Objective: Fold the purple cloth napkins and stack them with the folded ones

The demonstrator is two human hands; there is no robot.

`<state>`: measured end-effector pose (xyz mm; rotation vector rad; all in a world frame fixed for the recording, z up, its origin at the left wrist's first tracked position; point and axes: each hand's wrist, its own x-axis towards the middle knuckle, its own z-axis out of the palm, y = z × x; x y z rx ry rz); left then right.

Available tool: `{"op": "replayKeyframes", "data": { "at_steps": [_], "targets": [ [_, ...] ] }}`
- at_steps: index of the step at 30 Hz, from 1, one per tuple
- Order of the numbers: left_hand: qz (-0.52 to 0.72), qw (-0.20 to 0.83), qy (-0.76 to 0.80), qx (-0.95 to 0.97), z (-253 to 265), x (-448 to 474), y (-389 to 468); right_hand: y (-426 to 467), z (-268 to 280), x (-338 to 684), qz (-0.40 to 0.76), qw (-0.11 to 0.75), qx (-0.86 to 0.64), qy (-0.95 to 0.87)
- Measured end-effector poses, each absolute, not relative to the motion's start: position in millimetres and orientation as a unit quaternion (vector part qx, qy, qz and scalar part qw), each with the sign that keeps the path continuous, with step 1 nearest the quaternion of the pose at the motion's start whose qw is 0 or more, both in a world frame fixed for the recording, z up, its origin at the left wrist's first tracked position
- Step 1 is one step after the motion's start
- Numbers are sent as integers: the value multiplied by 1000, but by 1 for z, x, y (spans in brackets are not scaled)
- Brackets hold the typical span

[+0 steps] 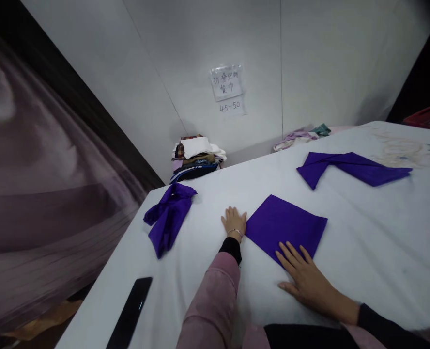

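A purple cloth napkin, folded into a flat square, lies turned cornerwise on the white-covered table. My left hand rests flat on the white cover, right beside the napkin's left corner, fingers spread. Across the napkin's near edge lies my right hand, its fingers stretched out on the purple fabric and its thumb on the white cover. Neither hand grips anything. Another purple napkin sits loosely crumpled to the left, and a third purple napkin, folded into a bent strip, lies at the far right.
A black phone-like slab lies near the table's left edge. Behind the far edge, a stack of folded cloths and a smaller cloth heap stand against the wall. Handwritten paper signs hang above. A draped curtain borders the left.
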<state>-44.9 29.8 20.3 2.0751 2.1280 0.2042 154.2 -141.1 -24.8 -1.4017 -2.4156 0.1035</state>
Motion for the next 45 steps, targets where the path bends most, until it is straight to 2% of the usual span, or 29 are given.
{"op": "replayKeyframes", "data": {
  "at_steps": [4,11,28,35,39,45],
  "targets": [
    [99,51,627,771,24,-32,1,-135,-11,170,64,193,-516,-832],
    [83,62,456,884,19,-7,-59,-117,-6,220,17,194,-557,-808],
    [32,43,464,884,5,-7,-59,-105,-12,275,40,111,-599,-792],
    [21,48,467,883,6,-6,-60,-88,30,197,110,148,-532,-826],
    [15,62,454,889,6,-7,-59,-69,30,155,178,133,-468,-855],
    [34,58,467,882,6,-7,-61,-37,0,205,118,117,-525,-835]
  ]
}}
